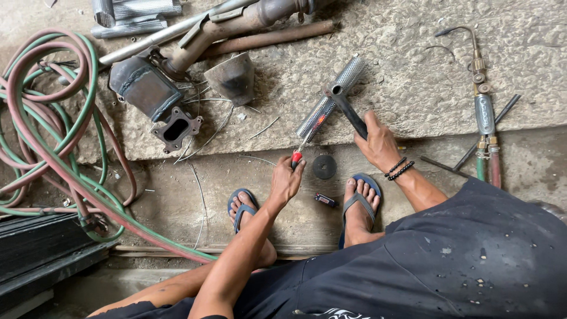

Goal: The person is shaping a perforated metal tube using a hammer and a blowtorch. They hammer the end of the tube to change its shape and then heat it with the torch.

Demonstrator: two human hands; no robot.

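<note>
Rough concrete ledge and a lower dusty floor are filling the view, with a person sitting and looking down at their own feet in blue sandals. Their left hand is closing around the red handle of a screwdriver, whose shaft is running into a perforated metal tube lying tilted on the ledge. Their right hand is gripping the dark handle of a hammer, its head resting against the tube, though whether they are actually touching is hard to tell. Just below, a black disc is lying between the feet. Farther out, a cutting torch is lying at right, and coiled red and green hoses are sprawling at left beside rusty exhaust parts.
</note>
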